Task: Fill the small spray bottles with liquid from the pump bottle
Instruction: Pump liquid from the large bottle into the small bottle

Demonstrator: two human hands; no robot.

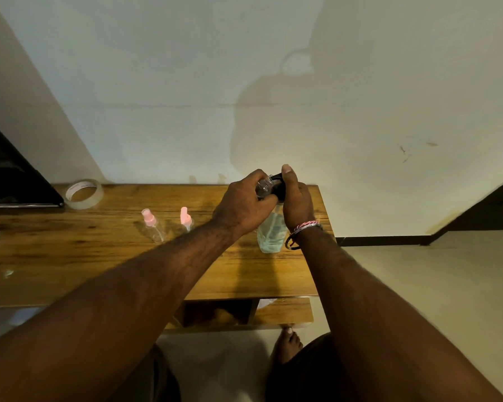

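Left hand (241,204) grips a small spray bottle (263,188) under the pump spout.
Right hand (295,198) curls over the pump bottle (270,233) head, probably to press.

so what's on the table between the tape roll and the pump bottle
In the head view, two small spray bottles with pink tops, one nearer the tape roll, the other nearer the pump bottle, partly behind the left forearm.

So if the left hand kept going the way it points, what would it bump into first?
Most likely the right hand on the black pump head. The left hand holds a small clear bottle right against it, though depth is unclear.
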